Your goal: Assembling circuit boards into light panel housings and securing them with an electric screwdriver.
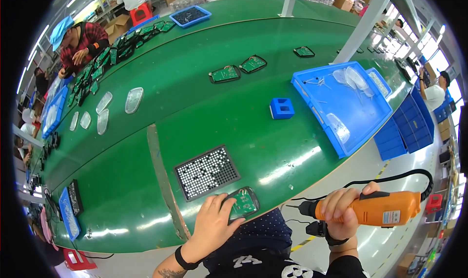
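Note:
My left hand (212, 222) rests at the bench's near edge, fingers and thumb around the left side of a black plastic housing. A green circuit board (244, 203) with thin wires lies face up in that housing. Off to the right, past the bench edge, my right hand (339, 210) grips an orange electric screwdriver (385, 209). Its bit points left toward the housing, apart from it, and a black coiled cord runs from its rear. Just beyond my left hand sits a black gridded tray (230, 172), many of its holes showing white.
A blue block with square openings (282, 108) stands farther off. To its right, a large blue tray (312, 105) holds clear plastic covers. Two boards in housings (225, 74) lie mid-bench. Clear covers (134, 100) and piled boards (100, 66) are left, near a co-worker (80, 44).

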Tool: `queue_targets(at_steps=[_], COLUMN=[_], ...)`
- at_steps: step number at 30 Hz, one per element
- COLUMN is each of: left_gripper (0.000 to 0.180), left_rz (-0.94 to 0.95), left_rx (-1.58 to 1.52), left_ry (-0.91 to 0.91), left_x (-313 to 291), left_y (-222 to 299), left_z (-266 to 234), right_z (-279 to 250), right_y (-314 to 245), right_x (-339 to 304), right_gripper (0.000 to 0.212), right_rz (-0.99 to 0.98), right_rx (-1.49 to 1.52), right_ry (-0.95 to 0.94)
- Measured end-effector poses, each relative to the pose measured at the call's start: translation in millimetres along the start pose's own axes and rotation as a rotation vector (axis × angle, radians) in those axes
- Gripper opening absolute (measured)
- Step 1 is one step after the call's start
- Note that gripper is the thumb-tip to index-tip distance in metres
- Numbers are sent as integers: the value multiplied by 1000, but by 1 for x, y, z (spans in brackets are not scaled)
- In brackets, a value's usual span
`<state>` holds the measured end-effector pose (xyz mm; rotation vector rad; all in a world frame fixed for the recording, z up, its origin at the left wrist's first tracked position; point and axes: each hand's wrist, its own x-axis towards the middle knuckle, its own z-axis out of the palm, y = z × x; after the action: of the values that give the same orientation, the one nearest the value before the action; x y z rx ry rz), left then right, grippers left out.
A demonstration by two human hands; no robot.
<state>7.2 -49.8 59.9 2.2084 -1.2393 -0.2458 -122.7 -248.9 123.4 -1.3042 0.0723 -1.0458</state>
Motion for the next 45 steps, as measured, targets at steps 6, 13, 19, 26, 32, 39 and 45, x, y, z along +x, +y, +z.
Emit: queue_targets(at_steps=[6,13,19,26,32,39,45], left_gripper=[40,42,47,36,33,37,28], left_rz=[-52,-207,335,220,305,173,-15], left_rx=[-75,518,244,242,93,-42,12], left_ry=[-278,391,235,-1,-66,-210,-71], left_x=[66,252,327,308,142,-13,-18], left_y=[-10,-188,-203,-197,-100,-40,-36], left_z=[-65,-71,-13,-36,-93,-28,11], right_z=[-19,-3,9,48,67,79,84], right_y=[4,28,31,66,87,105,107], right_x=[5,17,39,63,66,51,57], right_gripper=[43,35,43,46,39,25,25], right_rz=[196,137,184,28,-111,-20,234], right_rx=[95,-15,-20,38,25,36,-141], right_ry=[122,103,79,-156,-356,-407,-477])
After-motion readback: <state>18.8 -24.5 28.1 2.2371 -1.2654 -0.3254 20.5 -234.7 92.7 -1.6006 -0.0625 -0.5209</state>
